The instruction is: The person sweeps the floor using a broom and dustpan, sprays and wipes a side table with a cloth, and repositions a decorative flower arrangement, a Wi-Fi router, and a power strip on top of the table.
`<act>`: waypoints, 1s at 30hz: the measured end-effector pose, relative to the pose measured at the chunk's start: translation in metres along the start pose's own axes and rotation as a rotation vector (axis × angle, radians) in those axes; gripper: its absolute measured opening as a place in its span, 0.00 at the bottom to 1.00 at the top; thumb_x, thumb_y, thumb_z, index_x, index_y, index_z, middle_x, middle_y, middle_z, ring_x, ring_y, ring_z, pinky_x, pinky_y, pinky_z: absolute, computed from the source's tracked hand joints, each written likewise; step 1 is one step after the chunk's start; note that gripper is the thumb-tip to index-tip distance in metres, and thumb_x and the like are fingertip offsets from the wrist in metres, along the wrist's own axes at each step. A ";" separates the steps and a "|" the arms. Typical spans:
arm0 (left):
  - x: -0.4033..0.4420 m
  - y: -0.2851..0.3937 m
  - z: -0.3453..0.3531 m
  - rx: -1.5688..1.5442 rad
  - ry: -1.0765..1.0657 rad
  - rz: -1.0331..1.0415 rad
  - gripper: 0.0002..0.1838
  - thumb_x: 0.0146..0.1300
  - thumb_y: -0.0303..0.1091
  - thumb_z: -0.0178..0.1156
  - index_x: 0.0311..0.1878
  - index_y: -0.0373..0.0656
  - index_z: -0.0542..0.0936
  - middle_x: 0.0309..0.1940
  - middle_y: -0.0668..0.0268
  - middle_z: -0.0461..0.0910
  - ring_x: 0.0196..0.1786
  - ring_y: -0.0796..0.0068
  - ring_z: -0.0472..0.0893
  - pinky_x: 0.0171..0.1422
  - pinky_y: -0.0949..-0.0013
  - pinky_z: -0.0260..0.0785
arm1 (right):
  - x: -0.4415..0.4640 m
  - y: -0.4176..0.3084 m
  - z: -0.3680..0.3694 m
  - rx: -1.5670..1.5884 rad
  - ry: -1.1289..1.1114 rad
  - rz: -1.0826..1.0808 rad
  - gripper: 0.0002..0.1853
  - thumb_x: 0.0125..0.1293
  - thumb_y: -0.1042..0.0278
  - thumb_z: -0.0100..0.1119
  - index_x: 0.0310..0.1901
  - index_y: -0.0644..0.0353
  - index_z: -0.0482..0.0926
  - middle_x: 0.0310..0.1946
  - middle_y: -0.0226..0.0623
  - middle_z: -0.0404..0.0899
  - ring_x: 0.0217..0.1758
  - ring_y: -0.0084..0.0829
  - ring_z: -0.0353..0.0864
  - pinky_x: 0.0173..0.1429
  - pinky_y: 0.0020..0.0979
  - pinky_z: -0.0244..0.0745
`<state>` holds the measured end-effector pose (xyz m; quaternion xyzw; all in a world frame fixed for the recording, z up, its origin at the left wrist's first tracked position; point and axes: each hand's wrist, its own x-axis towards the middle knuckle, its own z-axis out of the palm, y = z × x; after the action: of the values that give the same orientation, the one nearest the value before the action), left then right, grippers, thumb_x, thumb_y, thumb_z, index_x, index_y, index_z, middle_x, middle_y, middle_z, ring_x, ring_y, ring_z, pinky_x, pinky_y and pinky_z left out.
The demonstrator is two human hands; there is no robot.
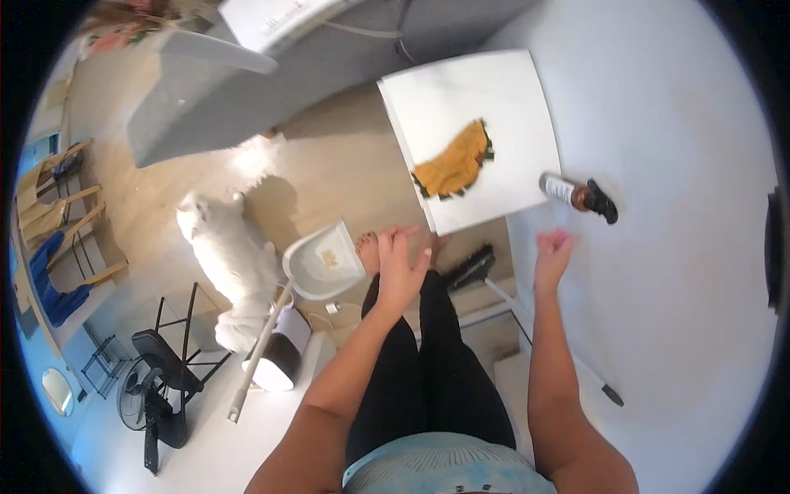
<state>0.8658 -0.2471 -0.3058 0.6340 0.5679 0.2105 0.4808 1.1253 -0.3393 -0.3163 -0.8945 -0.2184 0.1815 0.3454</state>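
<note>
My left hand [400, 272] hovers over my legs, in front of the white table's near edge, with its fingers apart and nothing in them. On the right, my right hand [553, 253] is raised just below a spray bottle [563, 189]; its fingers are curled in, slightly blurred, and hold nothing that I can see. The bottle has a brown body, a pale label and a black trigger head, and stands at the right edge of the white table [518, 99]. A mustard-yellow cloth [455, 165] with a dark green fringe lies crumpled on the tabletop.
A long-handled white dustpan [317, 276] is by my feet, left of my legs. A black-bristled broom [471, 268] lies right of them. A white cat [226, 255] is on the floor, near a white-and-black appliance [280, 354]. A grey sofa-like panel [247, 107] stands behind.
</note>
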 end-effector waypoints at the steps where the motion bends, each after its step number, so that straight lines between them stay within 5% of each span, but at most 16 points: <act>1: 0.003 0.000 -0.008 0.000 0.030 0.025 0.22 0.46 0.29 0.60 0.47 0.40 0.69 0.46 0.55 0.61 0.52 0.56 0.61 0.59 0.62 0.52 | -0.012 0.004 -0.003 -0.138 -0.140 0.034 0.15 0.54 0.66 0.60 0.41 0.64 0.71 0.33 0.34 0.71 0.39 0.26 0.69 0.44 0.28 0.67; 3: 0.010 0.002 -0.022 -0.052 0.033 -0.037 0.21 0.47 0.27 0.59 0.48 0.40 0.69 0.46 0.56 0.61 0.52 0.58 0.62 0.58 0.64 0.55 | -0.044 -0.038 0.017 -0.006 -0.323 -0.011 0.10 0.58 0.65 0.56 0.35 0.63 0.74 0.28 0.33 0.71 0.36 0.26 0.70 0.42 0.27 0.67; 6: 0.023 0.013 -0.052 -0.125 0.065 -0.153 0.21 0.47 0.27 0.58 0.48 0.40 0.69 0.47 0.56 0.60 0.52 0.59 0.63 0.57 0.64 0.56 | -0.048 -0.088 0.063 0.024 -0.449 -0.205 0.15 0.58 0.63 0.56 0.43 0.62 0.72 0.34 0.36 0.71 0.40 0.28 0.72 0.44 0.27 0.68; 9: 0.036 0.001 -0.072 -0.068 0.245 0.056 0.20 0.47 0.27 0.58 0.47 0.40 0.70 0.46 0.57 0.60 0.50 0.61 0.63 0.55 0.64 0.57 | -0.041 -0.162 0.112 0.172 -0.499 -0.264 0.18 0.58 0.62 0.55 0.48 0.61 0.70 0.39 0.39 0.70 0.42 0.31 0.73 0.45 0.27 0.68; 15: 0.032 -0.006 -0.128 -0.158 0.317 -0.029 0.17 0.47 0.27 0.58 0.43 0.41 0.71 0.45 0.56 0.61 0.51 0.57 0.63 0.58 0.63 0.55 | -0.061 -0.252 0.130 0.124 -0.737 -0.437 0.17 0.57 0.66 0.55 0.47 0.63 0.71 0.37 0.36 0.72 0.40 0.26 0.72 0.47 0.26 0.68; 22: 0.091 -0.028 -0.251 0.102 0.760 0.041 0.12 0.47 0.28 0.58 0.37 0.41 0.73 0.37 0.59 0.66 0.46 0.60 0.65 0.52 0.63 0.57 | -0.109 -0.165 0.129 -0.278 -0.914 -0.353 0.16 0.57 0.62 0.53 0.44 0.62 0.72 0.37 0.44 0.73 0.39 0.40 0.74 0.45 0.34 0.69; 25: 0.170 -0.018 -0.313 0.204 0.931 0.148 0.12 0.48 0.35 0.61 0.35 0.39 0.75 0.35 0.58 0.69 0.42 0.63 0.68 0.48 0.66 0.60 | -0.123 -0.131 0.121 -0.389 -0.954 -0.510 0.15 0.56 0.63 0.54 0.42 0.61 0.73 0.34 0.43 0.75 0.39 0.40 0.74 0.45 0.35 0.69; 27: 0.224 -0.016 -0.345 0.352 0.940 0.169 0.12 0.49 0.35 0.58 0.37 0.43 0.75 0.39 0.58 0.71 0.44 0.57 0.70 0.50 0.63 0.61 | -0.125 -0.124 0.113 -0.426 -1.117 -0.275 0.13 0.55 0.64 0.55 0.41 0.60 0.74 0.32 0.42 0.76 0.39 0.40 0.75 0.45 0.36 0.69; 30: 0.293 -0.023 -0.372 0.512 0.890 0.116 0.15 0.46 0.38 0.58 0.38 0.45 0.77 0.40 0.57 0.72 0.47 0.56 0.71 0.50 0.60 0.64 | -0.119 -0.116 0.106 -0.446 -1.197 -0.210 0.13 0.56 0.63 0.55 0.41 0.60 0.75 0.34 0.41 0.76 0.39 0.38 0.75 0.45 0.34 0.69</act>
<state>0.6297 0.1587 -0.2405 0.6111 0.7145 0.3404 0.0096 0.9446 -0.2664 -0.2883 -0.6628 -0.4921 0.5643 -0.0143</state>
